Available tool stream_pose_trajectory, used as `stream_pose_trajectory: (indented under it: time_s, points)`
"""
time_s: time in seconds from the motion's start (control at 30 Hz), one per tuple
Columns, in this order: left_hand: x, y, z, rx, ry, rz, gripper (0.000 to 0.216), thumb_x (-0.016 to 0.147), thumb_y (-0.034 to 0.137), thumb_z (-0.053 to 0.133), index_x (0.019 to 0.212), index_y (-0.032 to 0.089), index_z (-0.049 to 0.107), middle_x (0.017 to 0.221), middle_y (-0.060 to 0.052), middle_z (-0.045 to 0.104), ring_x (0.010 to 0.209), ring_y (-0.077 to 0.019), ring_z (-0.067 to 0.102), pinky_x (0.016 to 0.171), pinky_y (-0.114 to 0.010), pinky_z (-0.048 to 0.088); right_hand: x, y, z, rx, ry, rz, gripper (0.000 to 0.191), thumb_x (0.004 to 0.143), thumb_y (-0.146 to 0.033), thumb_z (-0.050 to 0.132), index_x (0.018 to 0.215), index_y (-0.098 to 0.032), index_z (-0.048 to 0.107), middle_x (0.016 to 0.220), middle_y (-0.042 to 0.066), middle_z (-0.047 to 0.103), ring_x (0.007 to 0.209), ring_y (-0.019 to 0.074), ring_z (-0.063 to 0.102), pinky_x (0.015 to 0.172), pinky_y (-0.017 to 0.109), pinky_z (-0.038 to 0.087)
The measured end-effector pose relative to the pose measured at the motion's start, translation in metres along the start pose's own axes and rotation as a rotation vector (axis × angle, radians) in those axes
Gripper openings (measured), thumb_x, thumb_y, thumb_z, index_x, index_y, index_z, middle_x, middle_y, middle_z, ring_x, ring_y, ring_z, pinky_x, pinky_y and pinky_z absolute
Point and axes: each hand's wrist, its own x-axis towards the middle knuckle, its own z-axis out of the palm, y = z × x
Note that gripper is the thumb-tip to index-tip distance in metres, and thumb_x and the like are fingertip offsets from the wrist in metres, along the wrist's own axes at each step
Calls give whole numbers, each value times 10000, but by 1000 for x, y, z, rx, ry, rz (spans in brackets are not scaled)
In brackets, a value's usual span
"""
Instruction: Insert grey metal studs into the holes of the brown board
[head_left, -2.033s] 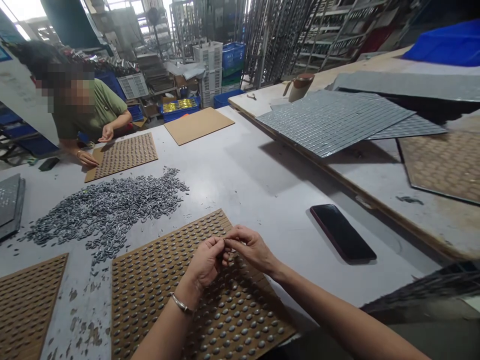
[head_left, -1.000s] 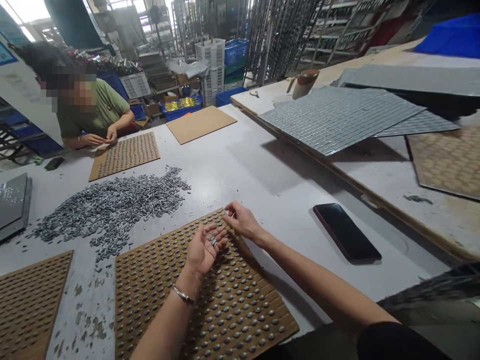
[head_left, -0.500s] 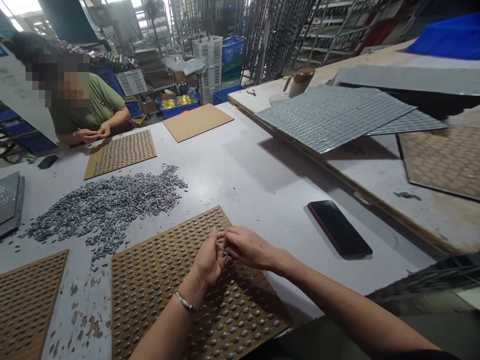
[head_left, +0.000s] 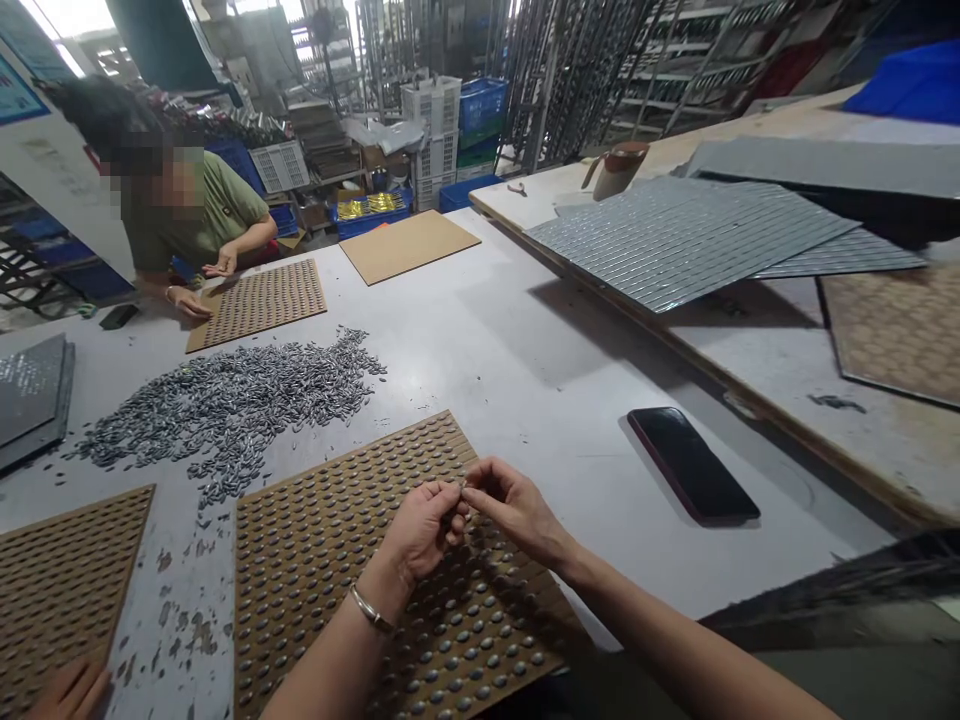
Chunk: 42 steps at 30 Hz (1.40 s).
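Note:
My left hand (head_left: 429,528) is curled closed, thumb against forefinger, over a brown board (head_left: 300,520) set with rows of small oval grey metal pieces. Half a second ago such pieces showed in its palm; now the fingers cover them. Against its thumb tip, my right hand (head_left: 517,508) pinches with thumb and forefinger; what lies between them is too small to make out. Both hands hover above the board's right part, fingertips meeting. Beyond the board lies a loose heap of slender grey metal pieces (head_left: 247,400).
A phone (head_left: 691,465) lies to the right. Another studded board (head_left: 67,570) is at left, with another person's hand (head_left: 79,690) at its edge. Across the table a co-worker (head_left: 225,210) handles a studded board (head_left: 266,300). Ridged grey sheets (head_left: 690,240) overhang the right-hand table.
My left hand has closed from a cupped palm, and my right fingertips have drawn to its thumb. The co-worker's hands have parted, one reaching onto their board. Another hand has appeared at lower left.

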Motion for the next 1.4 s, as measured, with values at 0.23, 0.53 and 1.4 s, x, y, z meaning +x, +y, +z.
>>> stream_pose_trajectory:
  time_s: [0.23, 0.53, 1.4]
  points:
    - [0, 1, 3, 312, 140, 174, 356, 716, 455, 719, 718, 136, 561, 571, 37, 516, 445, -34, 402, 409, -163, 258, 7, -10, -13, -109, -134, 110, 230, 825, -380, 607, 836, -154, 646, 727, 13, 625, 611, 128, 531, 551, 236, 422]
    - [12, 11, -5, -126, 214, 4, 71, 762, 159, 645, 776, 117, 591, 700, -23, 580, 551, -65, 510, 481, -166, 401, 79, 22, -24, -569, 210, 95, 117, 743, -225, 591, 756, -200, 705, 766, 5, 693, 745, 173, 614, 697, 264, 428]
    - [14, 18, 20, -333, 117, 48, 363, 948, 440, 381, 1019, 126, 549, 773, -82, 659, 666, -148, 627, 654, -257, 502, 25, 3, -7, -907, -199, -578, 113, 924, -205, 538, 891, -202, 646, 814, 44, 612, 775, 175, 539, 735, 298, 398]
